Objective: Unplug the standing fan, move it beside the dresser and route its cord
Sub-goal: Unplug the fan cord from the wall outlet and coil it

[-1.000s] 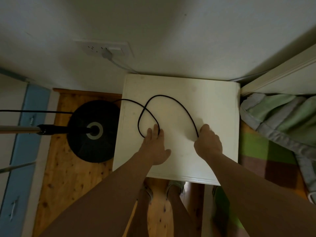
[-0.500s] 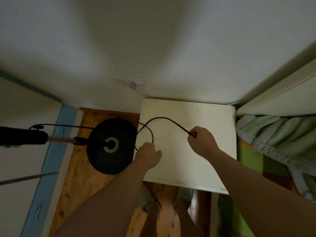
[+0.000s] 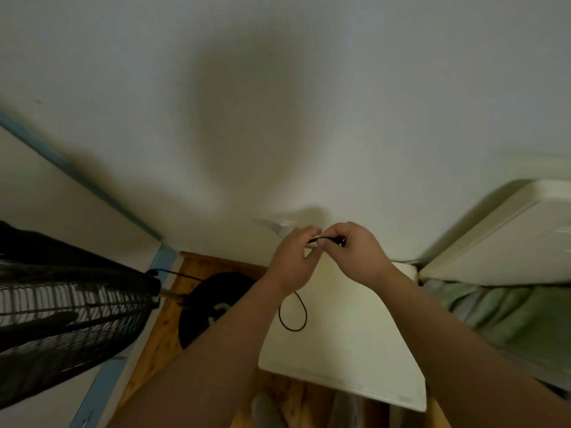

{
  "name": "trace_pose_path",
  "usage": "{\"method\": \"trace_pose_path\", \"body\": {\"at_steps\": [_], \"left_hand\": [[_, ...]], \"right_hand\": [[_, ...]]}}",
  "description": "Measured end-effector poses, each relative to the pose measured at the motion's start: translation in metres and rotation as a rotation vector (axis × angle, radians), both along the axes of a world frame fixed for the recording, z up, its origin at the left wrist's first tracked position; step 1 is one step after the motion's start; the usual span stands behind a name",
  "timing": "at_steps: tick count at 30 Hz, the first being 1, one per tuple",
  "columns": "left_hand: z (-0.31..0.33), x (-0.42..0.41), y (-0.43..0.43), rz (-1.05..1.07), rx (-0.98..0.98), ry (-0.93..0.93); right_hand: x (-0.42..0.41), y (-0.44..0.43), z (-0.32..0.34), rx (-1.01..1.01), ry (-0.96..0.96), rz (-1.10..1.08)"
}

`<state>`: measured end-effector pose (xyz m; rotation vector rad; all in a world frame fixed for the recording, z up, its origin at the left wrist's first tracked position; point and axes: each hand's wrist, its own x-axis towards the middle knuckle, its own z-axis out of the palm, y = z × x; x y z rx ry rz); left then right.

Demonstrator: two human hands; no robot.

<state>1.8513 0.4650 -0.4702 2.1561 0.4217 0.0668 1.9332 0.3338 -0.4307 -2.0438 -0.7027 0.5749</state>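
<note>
Both hands are raised in front of the wall above the white dresser top (image 3: 349, 350). My right hand (image 3: 360, 251) pinches the black plug end of the fan cord (image 3: 332, 240). My left hand (image 3: 292, 261) pinches the same cord just left of it. A loop of the black cord (image 3: 293, 316) hangs down onto the dresser top. The fan's round black base (image 3: 213, 301) stands on the wooden floor left of the dresser. Its wire head (image 3: 68, 316) fills the left edge. A white wall socket (image 3: 276, 223) sits just behind my left hand.
A bed with green bedding (image 3: 509, 316) lies right of the dresser, with a white headboard (image 3: 500, 236) against the wall. A blue-trimmed white cabinet (image 3: 102, 387) stands to the left behind the fan. My feet (image 3: 265, 409) show on the wooden floor below.
Both hands rose from the dresser top toward the wall socket, bringing the cord's plug end up with them. The camera tilted up, so the fan head came into view.
</note>
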Motion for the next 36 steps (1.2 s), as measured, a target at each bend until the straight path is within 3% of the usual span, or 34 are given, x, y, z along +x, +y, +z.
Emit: {"method": "trace_pose_path", "body": {"at_steps": [8, 18, 23, 30, 33, 36], "left_hand": [[0.078, -0.029, 0.013, 0.288, -0.326, -0.170], [0.125, -0.068, 0.022, 0.354, -0.403, -0.337], [0.146, -0.075, 0.019, 0.497, -0.488, -0.474], [0.171, -0.073, 0.016, 0.722, -0.666, -0.667], [0.177, -0.072, 0.013, 0.729, -0.713, -0.672], [0.183, -0.071, 0.008, 0.659, -0.799, -0.638]], "right_hand": [[0.001, 0.012, 0.095, 0.235, -0.100, -0.136], [-0.019, 0.020, 0.164, 0.462, -0.137, -0.236], [-0.031, 0.018, 0.156, 0.459, -0.076, -0.231], [-0.061, 0.003, 0.116, 0.425, 0.168, -0.149], [-0.069, 0.004, 0.119, 0.457, 0.221, -0.181], [-0.072, 0.007, 0.123, 0.471, 0.143, -0.214]]}}
